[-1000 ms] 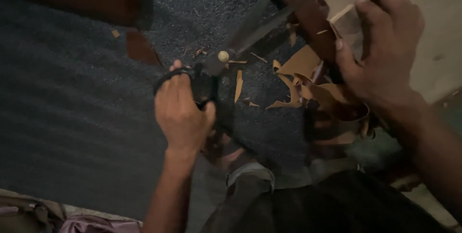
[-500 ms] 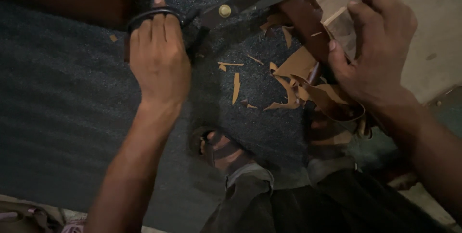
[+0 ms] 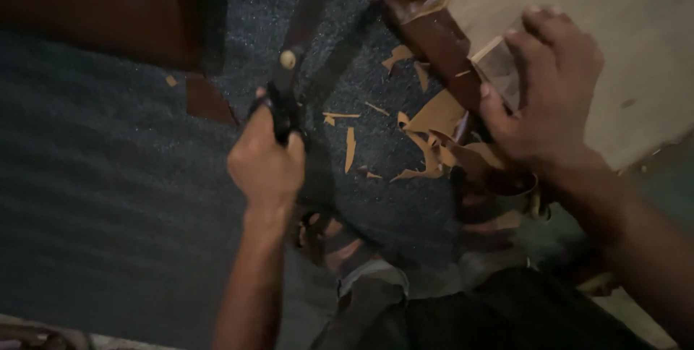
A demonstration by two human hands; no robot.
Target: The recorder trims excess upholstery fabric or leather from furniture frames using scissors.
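My left hand (image 3: 266,162) grips the black handles of a large pair of scissors (image 3: 293,53), whose dark blades point up and away over the grey carpet. My right hand (image 3: 546,97) presses on a flat tan board (image 3: 636,39) at the upper right, its fingers curled over the board's edge where a dark brown leather strip (image 3: 426,28) wraps around it. A small pale block (image 3: 499,68) sits under my fingertips. Curled brown leather (image 3: 499,173) hangs just below that hand.
Tan leather offcuts (image 3: 426,126) lie scattered on the dark grey carpet (image 3: 108,198) between my hands. A dark brown sheet (image 3: 94,3) covers the upper left. My sandalled foot (image 3: 325,238) and dark trousers (image 3: 491,314) sit below.
My left hand has come back down and right with the scissors, and the blades have swung from pointing right to pointing up. My right hand stays on the board.
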